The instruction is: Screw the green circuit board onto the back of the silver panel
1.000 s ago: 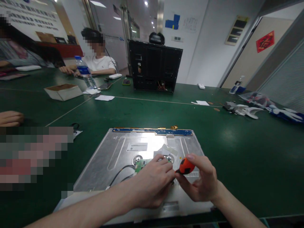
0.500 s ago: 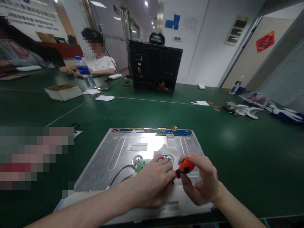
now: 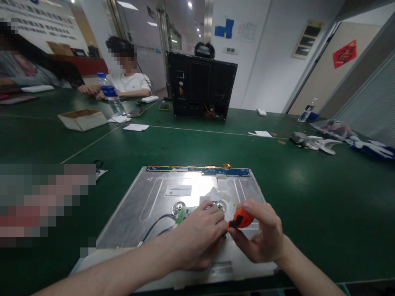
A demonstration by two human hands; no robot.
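Note:
A silver metal monitor back panel (image 3: pixel 154 205) lies flat on the green table (image 3: pixel 308 197), with a blue circuit strip (image 3: pixel 197 169) along its far edge. My right hand (image 3: pixel 262 236) grips the orange and black handle of a screwdriver (image 3: pixel 240 219), its tip hidden behind my left hand. My left hand (image 3: pixel 199 238) lies curled on a small green circuit board (image 3: pixel 183 213) near the panel's middle, fingers pressed down by the screwdriver tip. A black cable (image 3: pixel 156 228) runs out from under it to the left.
An upright black monitor shell (image 3: pixel 200 84) stands mid-table. A cardboard box (image 3: pixel 82 118), a water bottle (image 3: pixel 109 93), phones and papers lie to the far left, where two people sit. White plastic parts (image 3: pixel 317 143) and bags lie at the right. A blurred patch covers the near left.
My right hand has turned the screwdriver handle a little, and the orange grip tilts lower. A hand at the far left edge has gone out of view. My left hand has stayed put.

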